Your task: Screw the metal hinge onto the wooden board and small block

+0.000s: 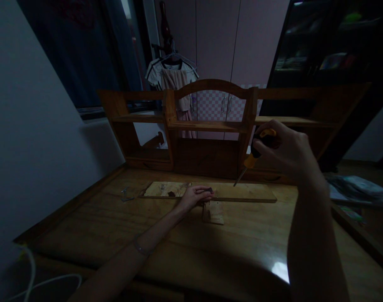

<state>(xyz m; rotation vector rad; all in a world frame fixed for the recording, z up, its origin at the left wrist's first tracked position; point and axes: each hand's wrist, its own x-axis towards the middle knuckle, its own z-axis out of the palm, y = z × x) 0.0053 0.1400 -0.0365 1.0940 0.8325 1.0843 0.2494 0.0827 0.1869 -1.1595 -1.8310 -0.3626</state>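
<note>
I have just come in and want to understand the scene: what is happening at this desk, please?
A person has both hands over a wooden desk. The right hand holds up a yellow-and-black screwdriver, its tip pointing down and apart from the left hand. The left hand pinches a small dark piece by a long board; it is too dim to say what it is. A short wooden piece lies on the near side of the board.

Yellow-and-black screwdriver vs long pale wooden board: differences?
Pose: the yellow-and-black screwdriver slants tip down; the long pale wooden board lies flat.
Support: the screwdriver is in the right hand; the board rests on the glossy wooden desk.
Size: the screwdriver is shorter than the board.
Shared: both are elongated.
</note>
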